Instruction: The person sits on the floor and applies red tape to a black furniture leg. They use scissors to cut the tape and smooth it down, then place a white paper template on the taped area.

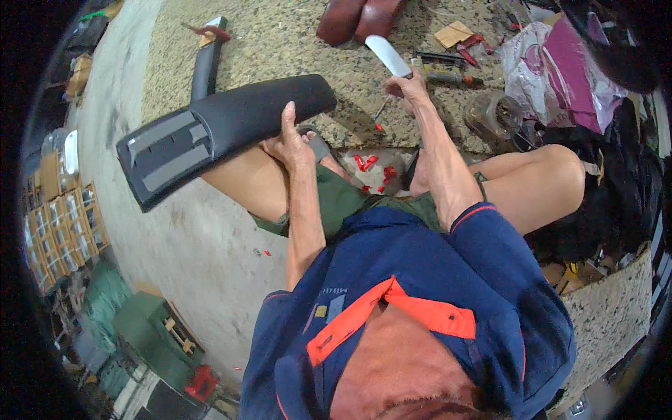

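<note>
My left hand [294,144] grips the lower edge of a long black padded part [257,107] that looks like an armrest, its thumb on the smooth upper face. This part lies aslant above my left knee. Its left end has a recessed panel with grey strips [163,128]. In my right hand [409,89] is a pale, slightly curved flat piece [388,55], pointing up and away from me; its exact kind is unclear. Just below that hand, a thin rod with a red end [379,126] rests on the speckled foam mat [273,47].
Beyond lie dark red padded pieces [362,21] and a narrow black part [206,71] with a red tool on it. A wooden block [453,34], a clear jar [493,113] and plastic bags [567,68] are to the right. Red scraps [387,173] litter the floor between my feet.
</note>
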A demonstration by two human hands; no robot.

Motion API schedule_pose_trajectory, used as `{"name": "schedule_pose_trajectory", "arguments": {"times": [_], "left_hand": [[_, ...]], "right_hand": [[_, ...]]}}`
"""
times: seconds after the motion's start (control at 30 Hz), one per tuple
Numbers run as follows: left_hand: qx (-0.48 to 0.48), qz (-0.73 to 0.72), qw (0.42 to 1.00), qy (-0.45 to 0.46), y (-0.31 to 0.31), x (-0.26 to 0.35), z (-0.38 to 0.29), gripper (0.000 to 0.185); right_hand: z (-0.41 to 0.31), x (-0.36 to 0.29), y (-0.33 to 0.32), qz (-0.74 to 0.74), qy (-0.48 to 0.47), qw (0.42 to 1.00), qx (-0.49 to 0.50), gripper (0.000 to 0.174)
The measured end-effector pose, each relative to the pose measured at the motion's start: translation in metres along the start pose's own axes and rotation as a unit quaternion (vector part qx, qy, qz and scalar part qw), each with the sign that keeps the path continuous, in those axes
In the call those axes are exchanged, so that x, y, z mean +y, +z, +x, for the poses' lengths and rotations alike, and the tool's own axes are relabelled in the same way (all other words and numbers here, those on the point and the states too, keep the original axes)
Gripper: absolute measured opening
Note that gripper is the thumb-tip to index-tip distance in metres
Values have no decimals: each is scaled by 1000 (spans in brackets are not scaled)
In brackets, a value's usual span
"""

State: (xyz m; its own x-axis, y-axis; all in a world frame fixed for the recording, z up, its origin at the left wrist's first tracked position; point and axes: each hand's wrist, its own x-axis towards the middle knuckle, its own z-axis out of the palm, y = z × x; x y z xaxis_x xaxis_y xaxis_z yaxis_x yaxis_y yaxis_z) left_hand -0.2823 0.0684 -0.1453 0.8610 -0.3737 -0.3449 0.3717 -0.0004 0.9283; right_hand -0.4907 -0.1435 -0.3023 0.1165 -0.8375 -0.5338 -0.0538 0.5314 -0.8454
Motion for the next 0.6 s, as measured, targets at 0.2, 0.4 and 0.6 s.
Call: {"name": "schedule_pose_trajectory", "arguments": {"times": [0.2, 0.4, 0.6], "left_hand": [[-191, -34, 973, 122, 24, 19, 22, 63], [-367, 152, 910, 117, 49, 56, 42, 71], [-594, 350, 722, 58, 71, 77, 39, 90]], "right_hand": [[-70, -104, -26, 386, -191, 882, -194, 80], [-120, -233, -121, 411, -299, 823, -252, 50], [-220, -266, -204, 529, -373, 711, -274, 68]]}}
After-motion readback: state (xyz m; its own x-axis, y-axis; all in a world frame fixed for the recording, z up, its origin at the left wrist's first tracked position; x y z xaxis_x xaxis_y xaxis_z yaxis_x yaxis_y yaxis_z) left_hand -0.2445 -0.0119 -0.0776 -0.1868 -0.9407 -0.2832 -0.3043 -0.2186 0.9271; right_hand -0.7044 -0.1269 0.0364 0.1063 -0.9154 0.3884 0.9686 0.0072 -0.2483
